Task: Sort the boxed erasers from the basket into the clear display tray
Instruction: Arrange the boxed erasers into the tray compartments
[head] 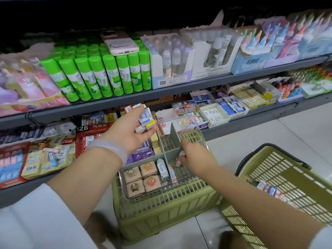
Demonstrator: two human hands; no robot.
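Basket, lower right: I see the green shopping basket (291, 178) tilted at the frame's lower right, with a few boxed erasers (267, 188) lying on its slatted floor.
Crate, lower centre: a second green slatted crate (161, 212) stands on the floor tiles and bears the clear display tray (124, 184).
Tray contents: near-left compartment holds four square brown boxes (142, 178); two upright boxed erasers lean at the divider beside them; purple packets (142, 155) fill the compartment behind.
Right hand: I read the right hand (194, 155) as lowered into the tray's right compartment, fingers pinching a small red-and-white eraser box (180, 158).
Left hand: the left hand (133, 130), mid-frame, palm up, grips a stack of white eraser boxes (145, 117) above the tray's far end; a pale bangle (111, 148) circles the wrist.
Shelves, upper frame: green glue sticks (107, 76) stand in rows, with a pink phone (119, 43) lying on top of them.
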